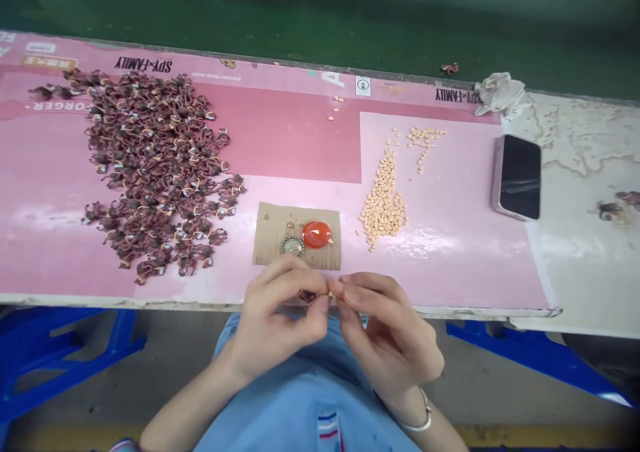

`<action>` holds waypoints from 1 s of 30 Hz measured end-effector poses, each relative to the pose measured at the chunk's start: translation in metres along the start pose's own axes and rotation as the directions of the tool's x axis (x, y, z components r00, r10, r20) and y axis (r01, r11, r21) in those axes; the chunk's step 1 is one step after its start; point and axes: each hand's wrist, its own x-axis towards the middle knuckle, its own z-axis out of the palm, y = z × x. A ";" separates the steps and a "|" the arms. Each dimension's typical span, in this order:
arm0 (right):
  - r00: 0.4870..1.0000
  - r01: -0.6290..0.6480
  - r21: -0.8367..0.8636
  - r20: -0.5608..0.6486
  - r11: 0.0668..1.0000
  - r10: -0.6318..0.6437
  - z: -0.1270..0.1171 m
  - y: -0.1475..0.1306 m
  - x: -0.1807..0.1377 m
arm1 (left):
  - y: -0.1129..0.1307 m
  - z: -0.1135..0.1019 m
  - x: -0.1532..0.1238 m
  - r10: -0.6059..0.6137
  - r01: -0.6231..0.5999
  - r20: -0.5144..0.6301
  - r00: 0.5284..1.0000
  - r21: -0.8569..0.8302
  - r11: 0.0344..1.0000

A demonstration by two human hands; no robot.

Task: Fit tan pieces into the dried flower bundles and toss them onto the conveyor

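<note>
My left hand [280, 315] is closed in a pinch on a small dark red piece [307, 297], held over the table's front edge. Meeting it fingertip to fingertip, my right hand [385, 332] pinches a tiny beige bead [331, 294]. Just beyond the hands lies a brown card [273, 229] with a red disc [317, 234] and a small round green charm [293, 245] on it. A big heap of dark red pieces [155, 165] covers the left of the pink mat [300, 139]. To the right of the card sits a pile of beige beads [384, 202].
A black phone [518, 177] lies at the right, past the mat's edge. A crumpled grey cloth [500, 93] rests at the back right. A few loose dark pieces [617, 207] sit far right. Blue stool frames [55, 352] stand under the table on both sides.
</note>
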 end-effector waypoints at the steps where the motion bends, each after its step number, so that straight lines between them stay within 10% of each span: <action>1: 0.999 -0.032 0.009 0.000 0.999 0.032 0.000 0.001 0.002 | -0.002 -0.001 0.001 0.001 -0.001 -0.006 1.000 0.012 1.000; 18: 0.980 -0.197 0.013 -0.022 0.980 0.198 -0.001 0.026 0.021 | -0.005 -0.020 0.004 -0.022 0.006 0.061 0.998 0.250 0.968; 30: 0.982 -0.187 -0.043 -0.048 0.981 0.185 0.009 0.044 0.026 | -0.019 -0.022 -0.009 -0.242 0.249 -0.113 0.964 0.055 0.967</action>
